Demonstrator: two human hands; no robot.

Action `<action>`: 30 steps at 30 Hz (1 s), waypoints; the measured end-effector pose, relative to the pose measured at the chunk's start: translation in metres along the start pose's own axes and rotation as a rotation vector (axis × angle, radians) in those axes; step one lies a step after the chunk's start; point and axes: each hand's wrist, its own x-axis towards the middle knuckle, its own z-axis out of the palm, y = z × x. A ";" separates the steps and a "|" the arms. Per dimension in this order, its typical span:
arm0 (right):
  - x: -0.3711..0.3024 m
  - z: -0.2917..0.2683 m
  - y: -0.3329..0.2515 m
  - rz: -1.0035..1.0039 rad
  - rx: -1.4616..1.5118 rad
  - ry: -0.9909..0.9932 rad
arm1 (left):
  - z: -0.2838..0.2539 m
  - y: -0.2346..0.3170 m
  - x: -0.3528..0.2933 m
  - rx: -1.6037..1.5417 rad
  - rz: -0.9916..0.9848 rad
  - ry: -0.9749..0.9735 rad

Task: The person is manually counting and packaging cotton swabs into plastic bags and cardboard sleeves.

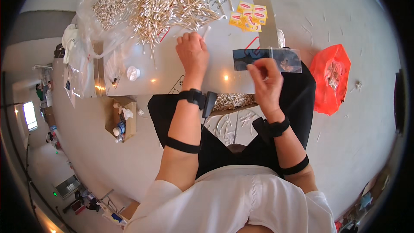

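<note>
Sideways, long axis of the pouch [262, 54]

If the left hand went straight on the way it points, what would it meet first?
Most likely the loose cotton swab pile, just beyond the left hand, though depth is hard to judge.

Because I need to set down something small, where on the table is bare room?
Two patches on the table look bare: between the round white object and the left hand, and between that hand and the dark plastic strip at the right hand. The far side is crowded with the swab pile and yellow packets.
</note>
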 end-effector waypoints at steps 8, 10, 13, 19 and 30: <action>0.032 0.055 0.022 -0.470 -0.518 -0.164 | -0.017 0.016 -0.032 -0.205 0.175 -0.203; 0.033 0.062 0.024 -0.479 -0.531 -0.167 | -0.014 0.013 -0.004 -0.255 0.103 -0.075; 0.032 0.065 0.027 -0.461 -0.503 -0.147 | -0.001 0.012 0.031 -0.167 0.138 -0.025; 0.031 0.063 0.025 -0.428 -0.438 -0.121 | 0.002 0.012 0.013 -0.130 0.200 -0.076; 0.036 0.065 0.023 -0.571 -0.483 -0.256 | -0.018 -0.046 0.022 -0.046 -0.029 0.054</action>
